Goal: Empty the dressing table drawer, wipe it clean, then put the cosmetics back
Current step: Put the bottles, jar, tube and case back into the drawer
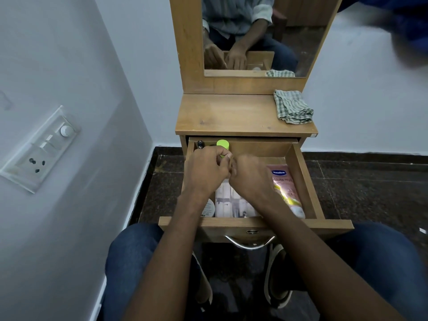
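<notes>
the drawer (303, 179) of the wooden dressing table (231, 117) stands pulled out over the person's knees, with cosmetics inside it. both hands are down in it, close together near its middle. the left hand (206, 172) has its fingers curled round a lime-green bottle (222, 145), whose cap end sticks out beyond the knuckles toward the back of the drawer. the right hand (249, 174) is bunched with its fingers curled under, just beside the left and touching it at the knuckles; whether it grips anything i cannot tell, since the fingertips are hidden. under the two hands lies a clear pouch (229, 202) of pale items, reaching to the front wall. at the right side lies a pink vaseline tube (286, 188), lengthwise, cap toward the front. in the front left corner a round white jar (208, 208) peeks out from under the left wrist. in the back left corner sit two small dark bottles (200, 144), partly hidden by the left hand. on the tabletop, at its right rear, lies a folded green-checked cloth (292, 107), well apart from the hands. the mirror (261, 35) above reflects the hands, the cloth and the person's lap. a metal handle (250, 243) hangs under the drawer front. a switch panel (41, 147) is on the left wall.
</notes>
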